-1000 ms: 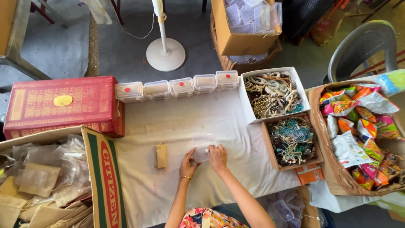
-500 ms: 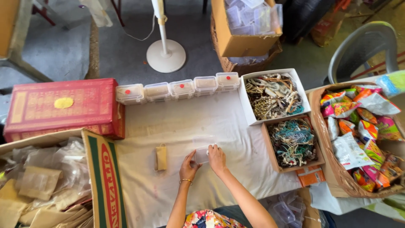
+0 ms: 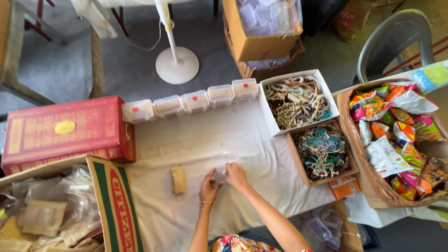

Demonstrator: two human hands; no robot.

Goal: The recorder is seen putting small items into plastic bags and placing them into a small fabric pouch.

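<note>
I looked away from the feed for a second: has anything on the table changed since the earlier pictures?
Hardly. Both hands stay on the small clear plastic box on the white cloth: left hand at its near left corner, right hand at its right edge, shifted only slightly. The whole view drifted a little, which looks like head motion. The tan pouch, the row of lidded boxes and both bead boxes lie as before.

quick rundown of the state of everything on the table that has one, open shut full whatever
clear plastic box: on the cloth, both hands on it; open or shut unclear
left hand: fingers on the box
right hand: fingers on the box
small lidded boxes: five in a row, shut
white box: open, full of beaded jewellery
brown box: open, full of beaded strings
tan pouch: lying flat, untouched
</note>
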